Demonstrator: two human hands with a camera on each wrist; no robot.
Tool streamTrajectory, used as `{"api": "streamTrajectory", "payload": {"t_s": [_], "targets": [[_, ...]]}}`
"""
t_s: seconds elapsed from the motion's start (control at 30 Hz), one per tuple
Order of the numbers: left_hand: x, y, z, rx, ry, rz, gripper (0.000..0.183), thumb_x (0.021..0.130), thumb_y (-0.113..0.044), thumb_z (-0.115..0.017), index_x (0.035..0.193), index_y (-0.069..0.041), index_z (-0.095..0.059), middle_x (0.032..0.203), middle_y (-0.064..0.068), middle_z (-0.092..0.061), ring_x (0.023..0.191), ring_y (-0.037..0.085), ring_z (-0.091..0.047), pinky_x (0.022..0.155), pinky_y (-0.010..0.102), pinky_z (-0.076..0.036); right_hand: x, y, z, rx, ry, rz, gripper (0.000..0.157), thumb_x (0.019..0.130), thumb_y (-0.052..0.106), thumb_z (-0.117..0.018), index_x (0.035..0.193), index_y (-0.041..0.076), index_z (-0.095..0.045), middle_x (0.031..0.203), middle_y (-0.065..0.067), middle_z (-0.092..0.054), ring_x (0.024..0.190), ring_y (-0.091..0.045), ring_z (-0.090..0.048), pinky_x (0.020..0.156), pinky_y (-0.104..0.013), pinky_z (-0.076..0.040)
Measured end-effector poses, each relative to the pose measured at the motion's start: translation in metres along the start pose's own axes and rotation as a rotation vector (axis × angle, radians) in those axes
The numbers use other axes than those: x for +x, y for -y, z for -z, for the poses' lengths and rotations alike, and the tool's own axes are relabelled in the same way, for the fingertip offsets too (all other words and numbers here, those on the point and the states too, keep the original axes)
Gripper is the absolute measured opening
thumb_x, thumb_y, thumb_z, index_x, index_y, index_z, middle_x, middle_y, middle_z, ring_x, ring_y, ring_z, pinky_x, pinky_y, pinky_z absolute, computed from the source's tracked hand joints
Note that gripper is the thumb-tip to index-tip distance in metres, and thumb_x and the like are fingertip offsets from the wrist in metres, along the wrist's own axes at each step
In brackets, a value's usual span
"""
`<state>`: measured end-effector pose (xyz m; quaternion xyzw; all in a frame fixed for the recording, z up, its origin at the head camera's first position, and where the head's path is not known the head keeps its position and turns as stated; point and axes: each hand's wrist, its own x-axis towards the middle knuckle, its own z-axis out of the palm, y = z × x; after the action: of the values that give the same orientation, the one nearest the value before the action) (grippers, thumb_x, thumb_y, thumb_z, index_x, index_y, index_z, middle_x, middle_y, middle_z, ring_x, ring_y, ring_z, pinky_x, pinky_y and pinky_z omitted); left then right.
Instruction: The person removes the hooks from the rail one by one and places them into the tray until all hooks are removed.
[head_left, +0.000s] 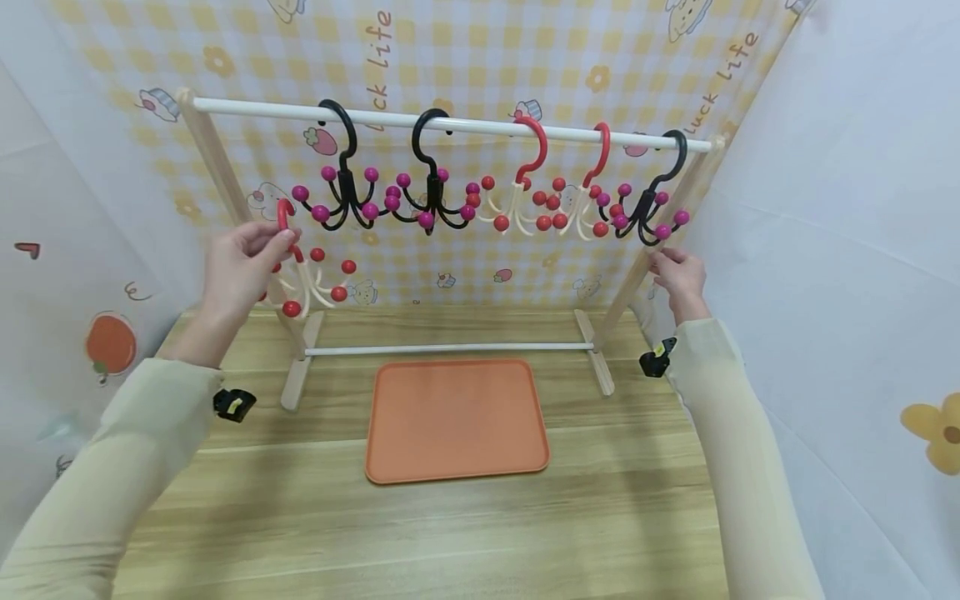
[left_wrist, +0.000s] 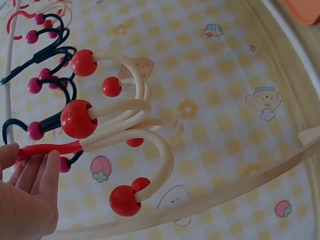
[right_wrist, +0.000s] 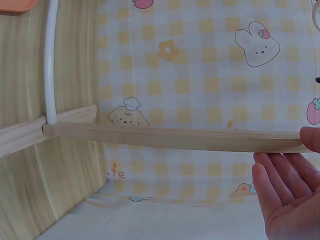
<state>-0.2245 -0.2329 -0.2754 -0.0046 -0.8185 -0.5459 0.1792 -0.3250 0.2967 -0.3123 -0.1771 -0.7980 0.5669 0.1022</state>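
Observation:
My left hand [head_left: 243,262] pinches the red hook stem of a multi-arm hook hanger [head_left: 303,279] beside the rack's left post. Its curved cream arms end in red balls, seen close in the left wrist view. The hanger's hook stands below the white top rail [head_left: 480,127], apart from it. My right hand [head_left: 678,275] grips the right wooden post [right_wrist: 200,139], thumb on one side and fingers on the other. From the rail hang two black hangers with magenta balls on the left, two red-and-cream ones [head_left: 517,196] in the middle, and a black one [head_left: 645,204] at the right.
An orange tray [head_left: 457,421] lies on the wooden tabletop [head_left: 420,533] in front of the rack. Near the tabletop, a white lower bar [head_left: 450,347] joins the rack's feet. A yellow checked cloth [head_left: 465,283] hangs behind, with white sheets at both sides.

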Motion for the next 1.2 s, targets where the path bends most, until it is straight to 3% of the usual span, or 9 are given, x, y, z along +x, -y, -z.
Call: {"api": "streamTrajectory", "payload": {"t_s": [0.2, 0.53, 0.63, 0.77, 0.87, 1.1, 1.17, 1.2], "targets": [[-0.008, 0.014, -0.016, 0.043, 0.03, 0.014, 0.039, 0.085, -0.036, -0.055, 0.106, -0.003, -0.058, 0.084, -0.014, -0.063, 0.071, 0.002, -0.055, 0.039, 0.017, -0.033, 0.0, 0.002, 0.0, 0.005, 0.009, 0.006, 0.045, 0.089, 0.023, -0.05, 0.127, -0.001, -0.043, 0.119, -0.018, -0.049, 0.1, -0.019, -0.052, 0.087, -0.032, -0.04], [-0.02, 0.042, -0.046, 0.041, 0.093, -0.01, 0.038, 0.086, -0.032, -0.055, 0.104, 0.002, -0.058, 0.096, 0.012, -0.064, 0.059, 0.001, -0.053, 0.039, 0.019, -0.034, 0.0, 0.002, 0.0, -0.011, 0.016, 0.011, 0.046, 0.089, 0.025, -0.049, 0.128, 0.001, -0.043, 0.121, -0.018, -0.049, 0.103, -0.02, -0.051, 0.087, -0.032, -0.04], [-0.024, 0.048, -0.055, 0.028, 0.112, -0.027, 0.036, 0.087, -0.029, -0.055, 0.103, 0.004, -0.058, 0.096, 0.016, -0.063, 0.066, 0.003, -0.056, 0.047, 0.017, -0.038, 0.001, 0.001, 0.0, -0.02, 0.015, 0.013, 0.047, 0.089, 0.027, -0.05, 0.127, 0.001, -0.045, 0.118, -0.016, -0.051, 0.099, -0.018, -0.053, 0.085, -0.03, -0.041], [-0.029, 0.055, -0.066, 0.017, 0.133, -0.049, 0.035, 0.088, -0.025, -0.054, 0.102, 0.007, -0.057, 0.096, 0.021, -0.062, 0.082, 0.018, -0.06, 0.065, 0.016, -0.042, 0.001, 0.0, 0.001, -0.033, 0.01, 0.016, 0.046, 0.088, 0.028, -0.051, 0.125, 0.001, -0.046, 0.11, -0.011, -0.053, 0.094, -0.014, -0.054, 0.083, -0.028, -0.043], [-0.033, 0.061, -0.074, 0.008, 0.151, -0.038, 0.034, 0.088, -0.025, -0.054, 0.103, 0.006, -0.057, 0.097, 0.02, -0.062, 0.088, 0.028, -0.059, 0.07, 0.018, -0.042, 0.001, 0.0, 0.001, -0.032, 0.01, 0.019, 0.046, 0.088, 0.027, -0.051, 0.125, 0.001, -0.046, 0.109, -0.01, -0.054, 0.095, -0.015, -0.054, 0.081, -0.028, -0.043], [-0.043, 0.075, -0.091, -0.001, 0.181, -0.017, 0.034, 0.087, -0.029, -0.056, 0.101, 0.001, -0.059, 0.097, 0.015, -0.064, 0.086, 0.025, -0.059, 0.071, 0.032, -0.045, 0.002, -0.002, 0.001, -0.037, 0.006, 0.017, 0.047, 0.088, 0.029, -0.051, 0.126, 0.001, -0.046, 0.115, -0.013, -0.052, 0.099, -0.017, -0.054, 0.081, -0.027, -0.043], [-0.046, 0.079, -0.096, -0.055, 0.187, -0.028, 0.033, 0.085, -0.028, -0.058, 0.099, 0.002, -0.06, 0.096, 0.016, -0.063, 0.086, 0.026, -0.059, 0.074, 0.037, -0.046, 0.003, -0.002, 0.001, -0.038, 0.005, 0.014, 0.048, 0.087, 0.031, -0.052, 0.126, 0.002, -0.047, 0.118, -0.015, -0.052, 0.099, -0.016, -0.054, 0.082, -0.027, -0.043], [-0.042, 0.096, -0.1, -0.127, 0.204, -0.049, 0.033, 0.084, -0.03, -0.059, 0.098, -0.001, -0.061, 0.094, 0.014, -0.064, 0.088, 0.023, -0.06, 0.076, 0.036, -0.046, 0.003, -0.002, 0.001, -0.04, 0.006, 0.014, 0.049, 0.087, 0.032, -0.052, 0.126, 0.002, -0.046, 0.119, -0.015, -0.052, 0.098, -0.016, -0.054, 0.083, -0.027, -0.042]]}}
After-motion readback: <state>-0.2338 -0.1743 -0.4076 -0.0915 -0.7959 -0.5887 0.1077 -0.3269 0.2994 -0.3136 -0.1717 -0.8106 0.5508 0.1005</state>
